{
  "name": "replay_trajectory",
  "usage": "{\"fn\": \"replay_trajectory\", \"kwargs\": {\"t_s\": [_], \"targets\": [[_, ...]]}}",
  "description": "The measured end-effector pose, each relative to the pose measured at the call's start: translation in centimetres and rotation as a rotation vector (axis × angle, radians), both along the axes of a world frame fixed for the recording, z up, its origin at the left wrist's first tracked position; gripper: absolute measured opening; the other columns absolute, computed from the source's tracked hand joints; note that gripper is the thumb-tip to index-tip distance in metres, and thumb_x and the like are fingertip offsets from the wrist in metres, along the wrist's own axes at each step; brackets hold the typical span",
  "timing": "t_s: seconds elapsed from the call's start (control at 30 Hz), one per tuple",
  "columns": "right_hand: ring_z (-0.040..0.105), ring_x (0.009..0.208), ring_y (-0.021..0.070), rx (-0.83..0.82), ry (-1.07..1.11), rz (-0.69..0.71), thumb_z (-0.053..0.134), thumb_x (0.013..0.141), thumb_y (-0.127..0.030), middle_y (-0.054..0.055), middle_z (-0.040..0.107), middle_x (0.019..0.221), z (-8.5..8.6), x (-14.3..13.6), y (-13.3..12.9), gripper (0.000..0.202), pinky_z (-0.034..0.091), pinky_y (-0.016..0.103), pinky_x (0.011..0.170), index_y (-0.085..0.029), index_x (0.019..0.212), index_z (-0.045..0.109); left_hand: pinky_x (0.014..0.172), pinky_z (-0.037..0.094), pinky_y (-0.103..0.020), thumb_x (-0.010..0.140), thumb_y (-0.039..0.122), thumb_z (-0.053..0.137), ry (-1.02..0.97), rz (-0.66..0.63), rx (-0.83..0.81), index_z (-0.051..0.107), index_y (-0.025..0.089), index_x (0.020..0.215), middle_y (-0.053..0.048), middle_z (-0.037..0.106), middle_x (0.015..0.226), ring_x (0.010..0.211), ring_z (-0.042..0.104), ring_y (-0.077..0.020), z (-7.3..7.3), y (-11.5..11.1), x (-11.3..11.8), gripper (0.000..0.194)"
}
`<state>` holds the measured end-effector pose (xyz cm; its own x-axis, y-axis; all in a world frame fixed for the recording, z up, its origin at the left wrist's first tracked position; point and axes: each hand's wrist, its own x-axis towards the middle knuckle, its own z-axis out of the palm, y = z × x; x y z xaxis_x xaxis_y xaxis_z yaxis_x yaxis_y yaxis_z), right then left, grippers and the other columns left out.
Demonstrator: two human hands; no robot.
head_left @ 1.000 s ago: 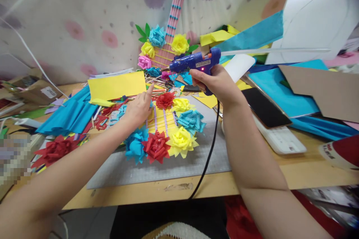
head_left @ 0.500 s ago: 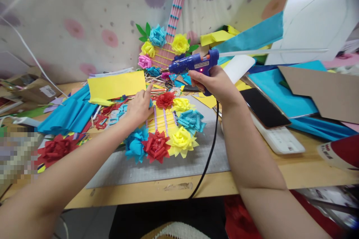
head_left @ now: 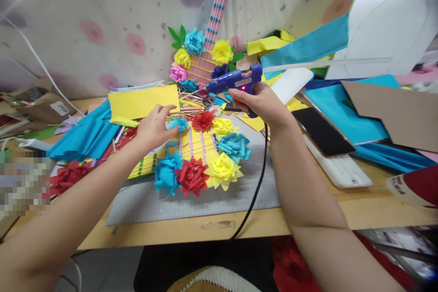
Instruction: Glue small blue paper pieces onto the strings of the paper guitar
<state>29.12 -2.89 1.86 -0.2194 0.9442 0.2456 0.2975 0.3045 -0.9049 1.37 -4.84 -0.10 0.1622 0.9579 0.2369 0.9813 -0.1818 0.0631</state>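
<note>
In my right hand [head_left: 262,102] is a blue hot glue gun [head_left: 236,81], held above the table with its nozzle to the left and a clear glue stick [head_left: 318,62] out of its back. My left hand [head_left: 158,127] hovers with fingers apart and nothing in it, close to a small blue paper flower [head_left: 178,123]. Below lies a yellow paper guitar body [head_left: 186,148] ringed with paper flowers, among them a red one [head_left: 192,177], a yellow one [head_left: 224,171] and a blue one [head_left: 167,175]. Its green-striped neck [head_left: 143,165] is partly behind my left forearm.
A yellow paper sheet [head_left: 143,100] lies behind my left hand. A pink paper guitar [head_left: 201,61] leans at the back. To the right are a phone [head_left: 323,132], a white device [head_left: 342,166] and a red cup [head_left: 415,187]. The gun's black cord [head_left: 258,191] hangs over the table edge.
My left hand has drawn back to the left and its fingers have spread, uncovering the small blue flower. The glue gun has shifted very slightly left.
</note>
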Motion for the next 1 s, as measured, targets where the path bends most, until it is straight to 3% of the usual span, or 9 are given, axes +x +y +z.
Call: {"fn": "replay_trajectory", "kwargs": {"t_s": [0.07,0.17,0.3,0.47,0.57,0.67,0.8,1.0], "targets": [[0.038,0.045,0.0082,-0.022,-0.059,0.011,0.061,0.069,-0.061,-0.003,0.044,0.048,-0.1,-0.3,0.0,0.044,0.032,0.023,0.042,-0.017,0.071,0.056,0.069,0.043,-0.029,0.076,0.039,0.052,-0.064,0.060,0.005,0.059,0.024,0.111,-0.006,0.055,0.104,0.088,0.057,-0.0200,0.3,-0.5,-1.5,0.039],[0.039,0.044,0.0082,-0.086,-0.216,0.060,0.062,0.068,-0.059,-0.003,0.044,0.048,-0.1,-1.0,-0.2,0.044,0.032,0.024,0.042,-0.016,0.072,0.059,0.063,0.040,-0.028,0.079,0.039,0.047,-0.150,0.126,-0.002,0.065,0.021,0.094,-0.005,0.057,0.089,0.075,0.056,-0.0177,-0.2,-1.3,-3.4,0.030],[0.047,0.052,0.0106,-0.100,-0.374,0.105,0.063,0.067,-0.058,0.000,0.053,0.057,-0.2,-2.2,-0.6,0.045,0.038,0.025,0.050,-0.015,0.080,0.063,0.058,0.035,-0.027,0.079,0.038,0.044,-0.296,0.166,-0.049,0.062,0.019,0.080,-0.004,0.058,0.077,0.067,0.052,-0.0166,-1.8,-2.1,-4.9,0.027],[0.059,0.081,0.0183,-0.054,-0.475,0.215,0.061,0.070,-0.056,0.005,0.066,0.083,-0.8,-3.2,-0.5,0.045,0.046,0.028,0.072,-0.017,0.092,0.068,0.055,0.031,-0.027,0.082,0.033,0.035,-0.431,0.108,-0.085,0.050,0.019,0.066,-0.001,0.052,0.064,0.062,0.048,-0.0159,-3.7,-2.2,-5.6,0.026],[0.060,0.089,0.0207,-0.033,-0.515,0.223,0.061,0.070,-0.056,0.005,0.068,0.090,-1.3,-3.6,-0.4,0.046,0.046,0.030,0.079,-0.019,0.095,0.070,0.053,0.029,-0.026,0.081,0.035,0.039,-0.462,0.055,-0.164,0.049,0.019,0.064,0.000,0.050,0.060,0.058,0.046,-0.0147,-4.2,-2.0,-5.8,0.025],[0.060,0.093,0.0217,-0.015,-0.524,0.221,0.060,0.071,-0.055,0.005,0.068,0.092,-1.6,-3.8,-0.4,0.045,0.046,0.031,0.083,-0.019,0.097,0.070,0.056,0.035,-0.025,0.072,0.034,0.055,-0.570,-0.009,-0.230,0.054,0.018,0.070,0.000,0.057,0.068,0.062,0.050,-0.0141,-4.2,-1.8,-5.5,0.015],[0.059,0.096,0.0219,0.010,-0.522,0.226,0.060,0.072,-0.054,0.004,0.069,0.093,-1.7,-4.1,-0.4,0.043,0.045,0.031,0.087,-0.020,0.096,0.070,0.061,0.040,-0.026,0.065,0.035,0.064,-0.687,-0.023,-0.227,0.054,0.018,0.074,-0.002,0.061,0.076,0.067,0.053,-0.0141,-4.7,-1.7,-4.9,0.022],[0.059,0.098,0.0221,0.002,-0.539,0.182,0.061,0.072,-0.055,0.005,0.068,0.096,-1.6,-4.2,-0.5,0.041,0.044,0.032,0.089,-0.018,0.089,0.071,0.062,0.039,-0.027,0.062,0.038,0.069,-0.693,-0.072,-0.242,0.053,0.018,0.074,-0.001,0.059,0.075,0.066,0.050,-0.0138,-5.9,-1.5,-5.2,0.028]]}}
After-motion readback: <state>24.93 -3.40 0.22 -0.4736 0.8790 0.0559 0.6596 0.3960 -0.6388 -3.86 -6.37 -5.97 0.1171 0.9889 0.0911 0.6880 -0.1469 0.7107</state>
